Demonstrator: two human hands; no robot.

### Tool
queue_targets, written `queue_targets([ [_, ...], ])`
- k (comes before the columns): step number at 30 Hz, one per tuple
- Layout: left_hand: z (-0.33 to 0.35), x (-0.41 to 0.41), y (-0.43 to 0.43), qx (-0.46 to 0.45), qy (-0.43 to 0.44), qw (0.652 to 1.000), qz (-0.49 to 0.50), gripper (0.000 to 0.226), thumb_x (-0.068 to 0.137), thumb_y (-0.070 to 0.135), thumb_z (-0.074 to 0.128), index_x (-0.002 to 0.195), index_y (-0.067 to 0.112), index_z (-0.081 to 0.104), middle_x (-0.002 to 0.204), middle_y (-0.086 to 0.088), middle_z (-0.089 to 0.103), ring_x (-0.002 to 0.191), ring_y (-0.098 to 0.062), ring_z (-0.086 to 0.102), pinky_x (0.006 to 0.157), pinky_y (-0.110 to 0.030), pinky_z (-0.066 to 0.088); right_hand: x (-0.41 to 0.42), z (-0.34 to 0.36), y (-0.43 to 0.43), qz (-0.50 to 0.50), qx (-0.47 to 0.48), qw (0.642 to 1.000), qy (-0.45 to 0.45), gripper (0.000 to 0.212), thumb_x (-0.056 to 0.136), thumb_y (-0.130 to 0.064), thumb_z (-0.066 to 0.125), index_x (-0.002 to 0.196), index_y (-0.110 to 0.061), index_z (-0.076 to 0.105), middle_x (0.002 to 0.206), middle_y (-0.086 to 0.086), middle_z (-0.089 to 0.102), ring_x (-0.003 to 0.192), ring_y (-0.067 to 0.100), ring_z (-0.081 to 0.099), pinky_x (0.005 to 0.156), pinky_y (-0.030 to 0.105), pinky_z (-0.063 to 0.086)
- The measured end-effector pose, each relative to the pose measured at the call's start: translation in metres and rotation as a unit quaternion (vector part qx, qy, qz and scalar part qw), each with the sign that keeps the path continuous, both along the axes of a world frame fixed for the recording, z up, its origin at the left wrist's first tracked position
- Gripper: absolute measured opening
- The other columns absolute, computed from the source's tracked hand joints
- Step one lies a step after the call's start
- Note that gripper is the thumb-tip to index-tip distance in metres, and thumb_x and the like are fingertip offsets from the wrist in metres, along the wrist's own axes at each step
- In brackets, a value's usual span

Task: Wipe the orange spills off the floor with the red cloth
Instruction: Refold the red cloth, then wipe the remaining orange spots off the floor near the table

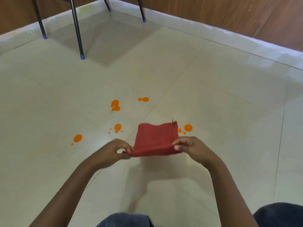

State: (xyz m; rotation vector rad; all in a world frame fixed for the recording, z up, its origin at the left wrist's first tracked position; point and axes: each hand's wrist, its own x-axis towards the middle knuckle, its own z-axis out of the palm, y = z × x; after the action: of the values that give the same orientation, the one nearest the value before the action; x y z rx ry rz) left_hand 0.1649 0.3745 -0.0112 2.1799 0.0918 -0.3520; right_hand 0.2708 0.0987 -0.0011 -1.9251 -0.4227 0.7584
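Note:
A folded red cloth is held in the air above the pale tiled floor. My left hand pinches its near left corner and my right hand pinches its near right corner. Several orange spills lie on the tiles beyond and beside the cloth: a double blot, a small pair, a splash with droplets, a round spot at the left and a round spot just right of the cloth. The cloth touches none of them.
Black chair legs with purple feet stand on the floor at the back left. A white skirting and wooden wall run along the back. My knees in dark fabric are at the bottom edge.

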Motion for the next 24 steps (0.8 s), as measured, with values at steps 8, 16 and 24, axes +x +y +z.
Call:
queue_targets([
  [8, -0.079, -0.019, -0.011, -0.182, 0.122, 0.967, 0.129, 0.01, 0.079, 0.018, 0.063, 0.079, 0.008, 0.06, 0.073, 0.0, 0.059, 0.073, -0.013, 0.053, 0.074, -0.028, 0.041, -0.011, -0.075, 0.006, -0.063, -0.074, 0.983, 0.153, 0.012, 0.09, -0.002, 0.054, 0.089, -0.007, 0.065, 0.081, 0.008, 0.06, 0.068, 0.013, 0.055, 0.058, 0.017, 0.048],
  [16, -0.122, 0.009, -0.043, 0.256, 0.003, 0.957, 0.132, 0.04, 0.092, 0.018, 0.045, 0.132, 0.01, 0.046, 0.141, -0.01, 0.04, 0.127, -0.032, 0.036, 0.095, -0.045, 0.039, -0.027, -0.116, 0.049, 0.095, -0.284, 0.906, -0.298, 0.039, 0.087, -0.025, 0.051, 0.124, -0.029, 0.058, 0.137, 0.001, 0.049, 0.13, 0.026, 0.039, 0.105, 0.044, 0.03],
  [24, -0.15, -0.02, -0.023, 0.21, -0.075, 0.97, 0.101, 0.062, 0.092, 0.046, 0.026, 0.134, 0.004, 0.044, 0.142, -0.014, 0.042, 0.134, -0.026, 0.033, 0.109, -0.033, 0.024, -0.045, -0.18, 0.061, 0.264, -0.313, 0.833, -0.371, 0.047, 0.091, -0.051, 0.032, 0.137, -0.045, 0.034, 0.149, -0.008, 0.035, 0.14, 0.023, 0.025, 0.108, 0.054, 0.014],
])
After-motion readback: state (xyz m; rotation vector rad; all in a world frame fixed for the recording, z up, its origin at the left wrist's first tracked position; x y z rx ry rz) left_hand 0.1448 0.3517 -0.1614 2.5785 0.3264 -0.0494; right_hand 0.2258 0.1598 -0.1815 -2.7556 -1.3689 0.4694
